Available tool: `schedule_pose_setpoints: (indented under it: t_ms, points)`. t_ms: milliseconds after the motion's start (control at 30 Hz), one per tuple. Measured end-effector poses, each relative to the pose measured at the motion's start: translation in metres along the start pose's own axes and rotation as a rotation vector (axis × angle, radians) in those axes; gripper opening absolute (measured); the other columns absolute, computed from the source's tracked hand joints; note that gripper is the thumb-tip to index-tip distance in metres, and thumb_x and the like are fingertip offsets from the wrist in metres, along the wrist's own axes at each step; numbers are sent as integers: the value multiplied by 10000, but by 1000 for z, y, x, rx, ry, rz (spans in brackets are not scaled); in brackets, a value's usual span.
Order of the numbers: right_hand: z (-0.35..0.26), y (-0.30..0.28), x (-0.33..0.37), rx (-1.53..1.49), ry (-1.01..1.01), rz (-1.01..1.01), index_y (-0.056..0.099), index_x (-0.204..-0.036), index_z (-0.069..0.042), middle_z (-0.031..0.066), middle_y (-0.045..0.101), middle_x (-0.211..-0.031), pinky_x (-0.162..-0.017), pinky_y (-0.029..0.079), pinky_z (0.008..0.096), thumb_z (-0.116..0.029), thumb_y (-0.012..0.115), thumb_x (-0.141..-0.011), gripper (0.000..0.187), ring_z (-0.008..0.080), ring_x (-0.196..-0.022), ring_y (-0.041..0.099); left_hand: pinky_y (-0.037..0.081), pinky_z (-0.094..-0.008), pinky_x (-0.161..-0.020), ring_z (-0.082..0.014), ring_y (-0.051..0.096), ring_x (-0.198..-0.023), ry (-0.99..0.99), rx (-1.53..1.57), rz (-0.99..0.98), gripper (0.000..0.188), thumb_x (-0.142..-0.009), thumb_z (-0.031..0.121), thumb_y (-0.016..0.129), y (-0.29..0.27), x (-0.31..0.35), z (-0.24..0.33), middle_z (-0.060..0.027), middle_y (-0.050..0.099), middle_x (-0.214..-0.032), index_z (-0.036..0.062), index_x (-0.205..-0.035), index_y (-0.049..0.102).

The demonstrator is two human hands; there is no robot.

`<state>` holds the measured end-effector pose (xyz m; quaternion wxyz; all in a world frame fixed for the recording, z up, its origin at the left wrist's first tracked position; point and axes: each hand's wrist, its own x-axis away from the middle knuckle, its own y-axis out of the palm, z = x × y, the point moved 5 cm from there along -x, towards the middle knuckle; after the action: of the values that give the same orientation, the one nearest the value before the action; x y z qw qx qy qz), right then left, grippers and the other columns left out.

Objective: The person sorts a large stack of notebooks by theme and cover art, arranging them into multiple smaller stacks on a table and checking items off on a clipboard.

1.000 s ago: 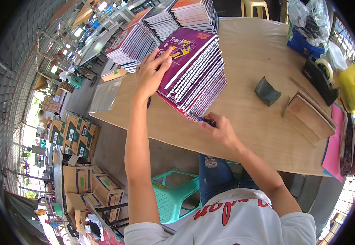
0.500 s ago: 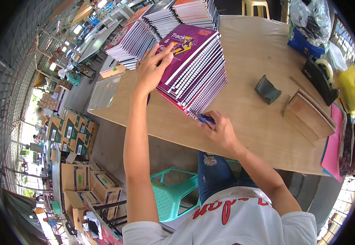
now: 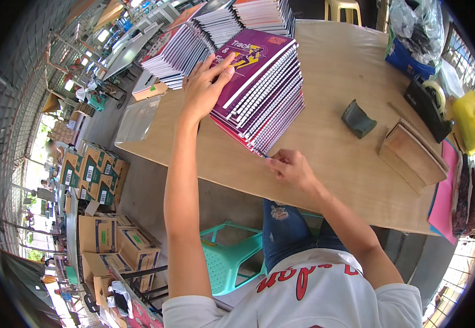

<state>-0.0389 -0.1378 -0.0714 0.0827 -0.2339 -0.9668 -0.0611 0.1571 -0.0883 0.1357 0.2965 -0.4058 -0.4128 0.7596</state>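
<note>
Blue tool (image 3: 266, 158) has mostly dropped out of sight at my right hand (image 3: 292, 165); half a second ago more of it showed, now just a sliver by the fingertips. Right fingers curled together, clamped on it; handles hidden. Left hand (image 3: 202, 90) unchanged: flat on the top cover, thumb and index apart, not gripping.

Nearest: my jeans (image 3: 286, 240), teal stool (image 3: 232, 257) to their left, open cartons (image 3: 120, 249) farther left on the floor side.

Tool sits right at the near lower corner of the notebook stack (image 3: 264, 95), which stands left of center on the tan table (image 3: 325, 169). Purple cover on top, white wire spines facing right, red covers near the bottom.

Right side, near to far: pink sheet (image 3: 442, 197), brown block (image 3: 415, 153), dark green curved block (image 3: 359, 118), yellow bag (image 3: 468, 120), black tape dispenser (image 3: 427, 109), blue bag (image 3: 407, 60) with clear plastic in it.

Far left, just beyond the purple covers: more book stacks (image 3: 177, 52). Cream stool (image 3: 343, 8) past the table's far edge.
</note>
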Motion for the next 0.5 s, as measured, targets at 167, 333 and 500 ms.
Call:
schedule_pose_setpoints:
  t_ms: [167,333,500]
  points:
    - [-21,-3,30,521,-550,336,626,-899,-4,160,633,-886,-675,495,436,-242,732,-772,290,350,-788,622,258,-408,-1115,-330,361,-1363,-6,-30,-9,460,-949,510,457,-2,1,5,-195,402,-1460,290,-1342,549]
    - [-26,2,34,632,-650,385,620,-903,-3,167,622,-874,-692,488,460,-222,729,-766,280,349,-799,616,138,-590,-1108,-353,309,-1383,4,15,17,466,-911,615,433,2,-2,-5,-115,397,-1484,412,-1315,546]
    - [-14,-8,13,532,-372,214,621,-878,6,177,635,-839,-662,490,453,-215,726,-765,269,347,-741,619,130,-597,-1106,-343,307,-1386,2,18,26,464,-910,609,439,5,-2,-8,-111,400,-1484,407,-1311,552]
